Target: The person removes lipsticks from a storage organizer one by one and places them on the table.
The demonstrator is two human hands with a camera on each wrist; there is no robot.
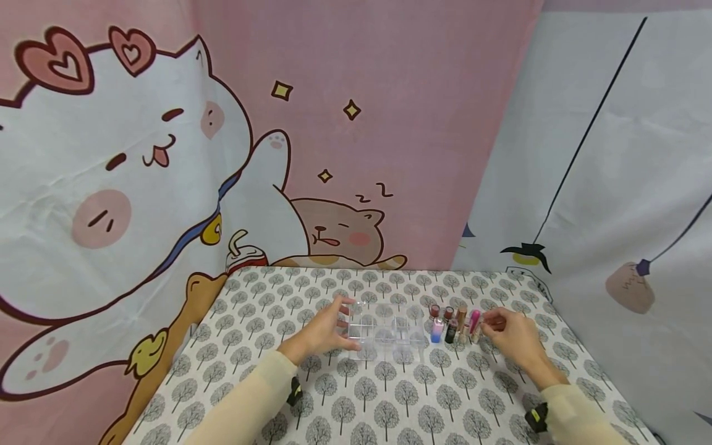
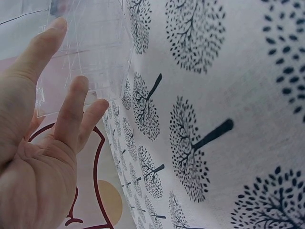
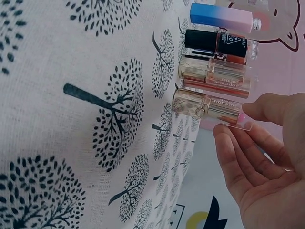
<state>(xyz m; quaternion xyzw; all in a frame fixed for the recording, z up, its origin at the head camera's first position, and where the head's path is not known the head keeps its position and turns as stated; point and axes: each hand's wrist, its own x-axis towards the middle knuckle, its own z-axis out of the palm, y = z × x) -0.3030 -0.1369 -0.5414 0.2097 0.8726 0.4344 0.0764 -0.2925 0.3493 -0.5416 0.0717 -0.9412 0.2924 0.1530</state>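
Note:
A clear plastic organizer (image 1: 385, 334) with several compartments lies on the table. My left hand (image 1: 324, 329) holds its left end, thumb at the near corner and fingers at the far one; in the left wrist view the remaining fingers (image 2: 71, 109) stay loose beside the clear wall. Right of it, lip products stand upright in two rows. At the right end of the near row, my right hand (image 1: 513, 337) pinches the top of a clear-capped, gold-based lipstick (image 3: 188, 102) between thumb and forefinger. Its base appears still on the cloth.
Beside that lipstick stand another clear-and-gold tube (image 3: 193, 70), a black one (image 3: 202, 42) and a blue-to-pink one (image 3: 219, 18). Behind are a bright pink tube (image 1: 474, 317), a copper one (image 1: 461, 313) and dark red ones (image 1: 434, 311). A tree-print cloth (image 1: 365, 390) covers the table; cartoon curtains hang behind.

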